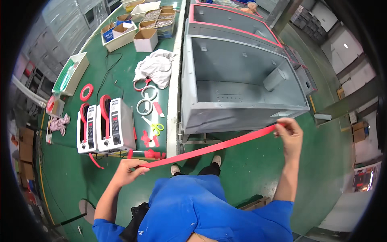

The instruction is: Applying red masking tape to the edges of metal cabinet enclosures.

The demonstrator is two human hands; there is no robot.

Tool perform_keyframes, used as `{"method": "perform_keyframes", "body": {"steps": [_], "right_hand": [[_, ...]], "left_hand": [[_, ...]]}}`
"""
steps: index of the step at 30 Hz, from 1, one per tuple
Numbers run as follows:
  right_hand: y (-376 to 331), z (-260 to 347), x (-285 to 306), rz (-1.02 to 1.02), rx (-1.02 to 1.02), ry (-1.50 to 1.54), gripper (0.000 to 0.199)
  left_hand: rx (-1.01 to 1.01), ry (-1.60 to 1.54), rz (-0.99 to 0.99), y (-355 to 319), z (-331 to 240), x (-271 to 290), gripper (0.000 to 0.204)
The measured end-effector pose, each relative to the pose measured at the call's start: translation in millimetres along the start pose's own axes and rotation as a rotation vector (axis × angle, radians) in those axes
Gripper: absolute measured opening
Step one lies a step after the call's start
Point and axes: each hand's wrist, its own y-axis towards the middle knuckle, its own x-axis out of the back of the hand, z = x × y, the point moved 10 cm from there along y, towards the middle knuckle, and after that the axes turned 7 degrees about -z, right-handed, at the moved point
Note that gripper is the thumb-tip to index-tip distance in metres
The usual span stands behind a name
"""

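Observation:
A long strip of red tape [213, 149] stretches between my two hands in front of my body. My left hand [128, 171] pinches its left end near the bench's front edge. Higher up at the right, my right hand [289, 135] pinches the other end, close to the lower right corner of a grey metal cabinet [242, 117]. The cabinet lies with its open side up, and its near rim is bare grey metal. The strip hangs nearer to me than the cabinet, apart from its rim. On the bench stand two white tape dispensers [117, 127] with red rolls.
Yellow-green scissors [157, 128], tape rolls [144, 107], red tape scraps [151, 154] and a white cloth [155, 68] lie on the green bench [102, 76]. Farther back are bins of small parts [159, 22] and another cabinet with red tape along its rim [234, 17].

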Motion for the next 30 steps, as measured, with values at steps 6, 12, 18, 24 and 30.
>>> {"method": "perform_keyframes", "body": {"steps": [6,12,18,24,30], "right_hand": [[66.6,-27.5,120.1,-0.112,-0.036,0.035,0.009],[148.0,-52.3,194.3,-0.038,-0.107,-0.018,0.008],[195.2,-98.5,223.7,0.148,-0.166,-0.103,0.009],[206.2,-134.9,238.2,0.239,-0.321,-0.096,0.008],[211.3,-146.9,243.0,0.315,-0.328,-0.131,0.01]], "left_hand": [[0.012,0.127,-0.142,64.6,-49.4,9.3,0.008],[-0.083,0.038,-0.344,118.2,-101.6,0.4,0.008],[-0.021,-0.112,-0.462,148.0,-132.1,-26.4,0.009],[0.123,-0.31,-0.533,151.2,-114.0,-42.4,0.009],[0.177,-0.239,-0.562,152.3,-116.2,-45.2,0.008]]}}
